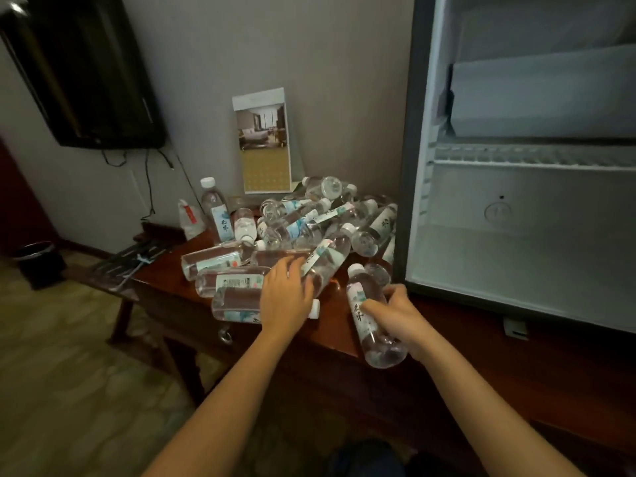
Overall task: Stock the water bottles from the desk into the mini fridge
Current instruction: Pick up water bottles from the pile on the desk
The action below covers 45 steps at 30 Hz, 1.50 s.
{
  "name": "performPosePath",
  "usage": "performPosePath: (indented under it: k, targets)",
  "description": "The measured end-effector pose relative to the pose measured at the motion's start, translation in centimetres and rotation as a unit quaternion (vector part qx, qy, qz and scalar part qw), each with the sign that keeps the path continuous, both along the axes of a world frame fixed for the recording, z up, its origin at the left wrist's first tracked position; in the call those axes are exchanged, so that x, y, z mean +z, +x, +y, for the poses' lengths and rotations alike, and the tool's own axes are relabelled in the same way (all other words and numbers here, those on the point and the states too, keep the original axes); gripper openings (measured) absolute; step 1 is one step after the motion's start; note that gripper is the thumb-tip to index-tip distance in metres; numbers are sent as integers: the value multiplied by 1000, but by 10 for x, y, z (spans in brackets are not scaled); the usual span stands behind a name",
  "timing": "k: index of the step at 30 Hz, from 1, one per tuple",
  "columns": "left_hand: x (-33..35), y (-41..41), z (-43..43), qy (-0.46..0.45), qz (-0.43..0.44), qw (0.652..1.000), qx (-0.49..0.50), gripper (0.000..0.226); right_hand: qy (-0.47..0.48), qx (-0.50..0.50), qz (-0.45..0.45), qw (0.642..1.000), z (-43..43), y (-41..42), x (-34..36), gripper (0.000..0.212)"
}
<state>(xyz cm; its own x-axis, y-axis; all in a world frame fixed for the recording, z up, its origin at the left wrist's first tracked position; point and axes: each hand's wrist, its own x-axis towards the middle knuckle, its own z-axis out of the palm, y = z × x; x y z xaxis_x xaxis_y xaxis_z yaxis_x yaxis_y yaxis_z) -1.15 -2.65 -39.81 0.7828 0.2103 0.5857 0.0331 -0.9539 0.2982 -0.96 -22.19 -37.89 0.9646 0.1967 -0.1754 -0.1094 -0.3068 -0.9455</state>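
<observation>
My right hand (pixel 395 316) clamped round mid-body of one water bottle (pixel 370 315), tilted over counter (pixel 339 328). Left hand (pixel 287 297) spread flat on bottle pile (pixel 292 228), gripping nothing. Mini fridge (pixel 516 253) open alongside. I judge bottles full, weighty, slick; take hold at label band.

Overall: dim, warm, slightly grainy.
Brightest: pale interior of the mini fridge (pixel 516 242), 3 o'clock.
Glare: small highlight on the television (pixel 86 74) corner, 11 o'clock.
Blur: floor (pixel 69 346) smeared at 8 o'clock; far water bottles (pixel 323 187) soft.
Distortion: straight edges lean and bow toward the borders.
</observation>
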Motion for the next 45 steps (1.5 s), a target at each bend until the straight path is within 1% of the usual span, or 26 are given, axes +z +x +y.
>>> performPosePath:
  k: [3, 6, 9, 11, 13, 15, 17, 20, 22, 24, 26, 28, 29, 31, 33, 35, 37, 39, 41, 43, 45]
  targets:
    - [2, 0, -5, -43, -40, 998, 7, 33, 30, 17, 22, 999, -23, -12, -1, 44]
    - [4, -6, -5, -88, -82, 992, -32, 34, 59, 8, 35, 998, -39, -15, -2, 40]
    - [-2, -20, 7, -85, -96, 990, -63, 40, 68, 3, 35, 997, -51, -17, -5, 41]
    - [-12, -31, 24, -52, -63, 995, -62, 48, 77, -8, 43, 996, -56, -17, -7, 40]
    - [-24, -43, 45, 19, -14, 997, -67, 61, 87, -25, 53, 994, -57, -17, -9, 39]
    - [-31, -50, 63, 92, 24, 992, -80, 70, 88, -38, 54, 994, -55, -18, -11, 39]
    - [-29, -49, 74, 133, 56, 986, -86, 75, 89, -44, 53, 994, -52, -19, -10, 39]
    - [-14, -42, 79, 145, 126, 978, -87, 80, 97, -45, 57, 993, -46, -22, -10, 42]
    - [-7, -39, 78, 142, 149, 973, -102, 80, 98, -44, 56, 993, -41, -25, -11, 43]
    - [-7, -42, 76, 140, 144, 972, -119, 79, 100, -41, 56, 992, -36, -28, -13, 44]
    - [-11, -49, 74, 124, 116, 975, -142, 80, 94, -35, 57, 993, -32, -30, -14, 45]
    - [-16, -56, 67, 88, 78, 979, -167, 80, 93, -30, 58, 994, -29, -29, -14, 45]
    - [-17, -60, 61, 52, 66, 980, -179, 79, 94, -30, 59, 993, -27, -29, -14, 44]
    - [-20, -64, 46, -55, 54, 977, -199, 74, 94, -34, 57, 993, -23, -28, -15, 44]
    - [-23, -65, 32, -152, 37, 968, -194, 60, 101, -41, 56, 992, -20, -26, -15, 45]
    - [-28, -63, 23, -237, 18, 958, -162, 45, 111, -47, 60, 991, -17, -25, -16, 46]
    - [-32, -60, 16, -330, 0, 934, -134, 33, 122, -56, 64, 989, -15, -24, -15, 45]
    - [-32, -57, 9, -425, -14, 897, -123, 25, 131, -60, 63, 988, -14, -23, -16, 44]
    - [-29, -54, 3, -496, -28, 860, -114, 22, 138, -61, 59, 987, -13, -23, -17, 43]
    - [-25, -49, -2, -534, -34, 837, -113, 19, 143, -65, 55, 986, -14, -23, -19, 46]
    - [-22, -46, 1, -548, -26, 825, -136, 17, 147, -68, 53, 985, -16, -22, -21, 47]
